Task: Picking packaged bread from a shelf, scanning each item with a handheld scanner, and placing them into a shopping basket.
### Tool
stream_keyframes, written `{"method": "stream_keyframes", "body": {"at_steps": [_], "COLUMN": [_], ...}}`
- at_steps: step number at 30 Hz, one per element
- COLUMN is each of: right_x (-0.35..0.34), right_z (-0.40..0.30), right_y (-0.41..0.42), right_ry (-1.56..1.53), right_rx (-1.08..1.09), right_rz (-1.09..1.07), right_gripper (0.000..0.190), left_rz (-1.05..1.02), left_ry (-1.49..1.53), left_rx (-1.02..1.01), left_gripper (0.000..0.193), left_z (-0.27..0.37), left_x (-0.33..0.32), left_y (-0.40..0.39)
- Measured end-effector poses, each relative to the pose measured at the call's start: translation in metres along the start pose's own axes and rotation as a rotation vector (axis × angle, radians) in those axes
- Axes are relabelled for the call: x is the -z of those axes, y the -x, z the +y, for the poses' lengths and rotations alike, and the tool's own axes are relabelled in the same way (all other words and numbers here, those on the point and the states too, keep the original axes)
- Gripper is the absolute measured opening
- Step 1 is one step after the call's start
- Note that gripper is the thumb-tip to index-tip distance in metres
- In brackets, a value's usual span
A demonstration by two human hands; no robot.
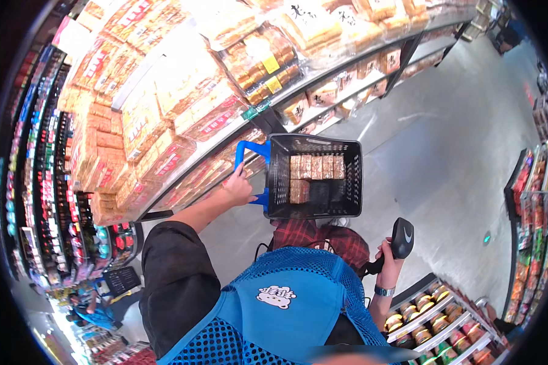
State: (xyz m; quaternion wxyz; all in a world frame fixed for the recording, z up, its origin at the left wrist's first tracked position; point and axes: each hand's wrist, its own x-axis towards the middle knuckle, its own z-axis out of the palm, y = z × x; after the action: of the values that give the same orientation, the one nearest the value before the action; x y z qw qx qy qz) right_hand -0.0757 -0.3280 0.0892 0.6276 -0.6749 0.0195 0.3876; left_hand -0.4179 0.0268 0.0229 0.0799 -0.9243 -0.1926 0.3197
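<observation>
My left hand (239,186) grips the blue handle (251,146) of a black plastic shopping basket (314,211). Several clear-wrapped packs of brown snacks (317,167) stand in a row along the basket's far side, and another pack (299,191) lies nearer me at its left. Bare basket floor shows to the right of that pack. Out to my right side, my right hand (388,258) is closed around the grip of a black handheld barcode scanner (402,238). The scanner's head points up and away from me.
Ahead and left, a brightly lit shelf holds boxed and wrapped baked snacks (210,118), with packets (324,93) on lower tiers. A rack of jars (422,303) stands close at right. Grey floor (429,173) runs between shelves. A person in blue (93,308) is behind at left.
</observation>
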Motion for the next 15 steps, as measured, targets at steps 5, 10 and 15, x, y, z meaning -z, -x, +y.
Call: {"method": "stream_keyframes", "body": {"at_steps": [5,10,15], "right_x": [0.013,0.002,-0.038], "right_z": [-0.021,-0.031,-0.016], "right_y": [0.008,0.027,0.042], "right_ry": [0.04,0.04,0.078], "right_rx": [0.1,0.188,0.128], "right_rz": [0.049,0.115,0.143], "right_gripper": [0.025,0.025,0.024], "left_rz": [0.027,0.111,0.402], "left_ry": [0.136,0.295,0.401], "left_rx": [-0.141,-0.143,-0.169], "left_gripper": [0.045,0.032,0.026], "left_z": [0.016,0.031,0.054], "left_x": [-0.015,-0.002,-0.028], "left_y": [0.004,-0.002,-0.014]}}
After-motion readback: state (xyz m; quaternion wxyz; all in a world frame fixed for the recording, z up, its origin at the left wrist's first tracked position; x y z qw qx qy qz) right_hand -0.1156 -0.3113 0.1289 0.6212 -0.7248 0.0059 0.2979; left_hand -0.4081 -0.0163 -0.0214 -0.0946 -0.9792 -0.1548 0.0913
